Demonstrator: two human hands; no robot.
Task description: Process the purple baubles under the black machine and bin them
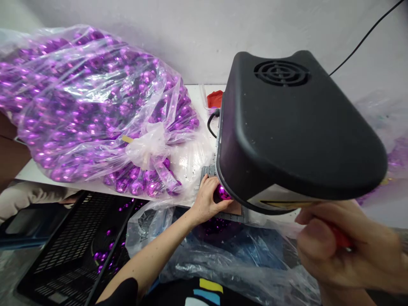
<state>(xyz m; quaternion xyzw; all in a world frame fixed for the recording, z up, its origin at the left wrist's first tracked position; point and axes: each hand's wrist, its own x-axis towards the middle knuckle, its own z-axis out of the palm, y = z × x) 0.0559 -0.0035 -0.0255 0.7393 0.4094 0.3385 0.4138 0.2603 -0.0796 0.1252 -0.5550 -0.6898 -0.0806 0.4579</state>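
Note:
My left hand [207, 197] is closed around a shiny purple faceted ball [223, 192], thumb and fingers on either side of it. The ball sits at the base of a bulky black machine [296, 127], partly under its overhanging housing. A grey base plate [237, 217] with a brown patch shows beneath that hand. On the right, below the housing, my right hand [344, 246] is wrapped around a red handle [341, 236]; most of the handle is hidden by the fingers.
A large knotted clear bag [95, 102] of purple balls fills the table's left side. Below it stands a black slatted crate [63, 238] with purple pieces. Clear plastic sheeting [229, 259] drapes before my lap. Another person's sleeve [28, 197] shows at left. Something red [215, 99] lies behind the machine.

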